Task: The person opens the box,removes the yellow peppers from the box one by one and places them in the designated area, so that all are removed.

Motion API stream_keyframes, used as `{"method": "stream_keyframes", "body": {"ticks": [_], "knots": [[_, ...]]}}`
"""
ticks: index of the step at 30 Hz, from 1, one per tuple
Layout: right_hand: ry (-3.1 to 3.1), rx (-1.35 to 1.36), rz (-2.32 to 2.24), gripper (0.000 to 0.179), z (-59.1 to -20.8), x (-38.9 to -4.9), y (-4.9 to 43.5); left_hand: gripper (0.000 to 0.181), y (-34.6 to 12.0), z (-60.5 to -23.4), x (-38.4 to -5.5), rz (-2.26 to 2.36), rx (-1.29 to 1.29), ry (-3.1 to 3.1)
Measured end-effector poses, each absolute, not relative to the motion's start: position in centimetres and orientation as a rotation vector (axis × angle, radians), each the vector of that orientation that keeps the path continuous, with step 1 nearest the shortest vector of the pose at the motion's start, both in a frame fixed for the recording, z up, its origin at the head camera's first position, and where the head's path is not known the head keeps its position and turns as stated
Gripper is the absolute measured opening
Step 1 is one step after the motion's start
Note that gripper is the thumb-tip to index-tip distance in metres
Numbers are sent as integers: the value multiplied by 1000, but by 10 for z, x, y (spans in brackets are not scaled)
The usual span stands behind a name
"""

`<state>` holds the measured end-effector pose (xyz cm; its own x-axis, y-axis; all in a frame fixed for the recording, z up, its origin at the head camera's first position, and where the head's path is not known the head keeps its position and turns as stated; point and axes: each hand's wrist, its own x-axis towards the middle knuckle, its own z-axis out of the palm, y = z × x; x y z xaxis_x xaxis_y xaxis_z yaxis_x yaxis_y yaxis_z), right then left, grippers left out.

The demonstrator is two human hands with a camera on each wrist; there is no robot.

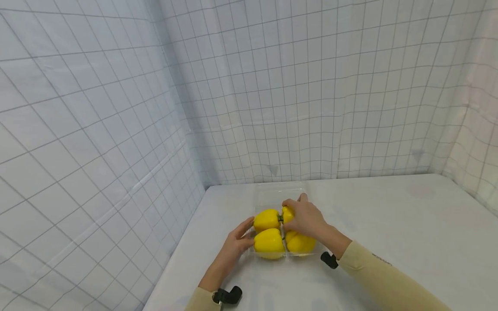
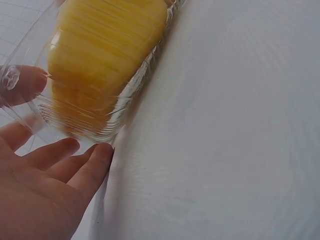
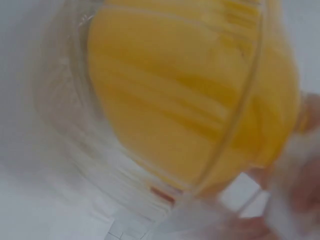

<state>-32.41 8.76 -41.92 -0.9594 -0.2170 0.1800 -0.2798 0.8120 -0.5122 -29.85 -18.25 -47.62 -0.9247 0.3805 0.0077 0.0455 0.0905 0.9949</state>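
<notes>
A clear plastic container (image 1: 285,254) on the table holds several yellow bell peppers, two on its left side and two on its right. My right hand (image 1: 307,218) grips the upper right pepper (image 1: 287,213) from above and covers most of it. Just below that hand lies another pepper (image 1: 300,242). My left hand (image 1: 235,242) touches the container's left wall, fingers spread, beside the left peppers (image 1: 269,243). Its fingertips meet the ribbed plastic in the left wrist view, where a pepper (image 2: 105,55) shows through. In the right wrist view a pepper (image 3: 175,95) fills the blurred middle.
The container's clear lid (image 1: 280,194) lies folded back behind the peppers. A white table (image 1: 389,229) extends to the right and toward me. Grid-patterned white curtains (image 1: 295,95) hang behind the table and along both sides.
</notes>
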Motion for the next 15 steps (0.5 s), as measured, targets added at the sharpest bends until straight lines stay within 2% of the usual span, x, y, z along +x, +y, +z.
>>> {"method": "stream_keyframes", "body": {"ticks": [15], "knots": [[-2885, 389, 848, 66, -409, -321, 92, 66, -183, -475, -299, 1862, 396, 2154]]}}
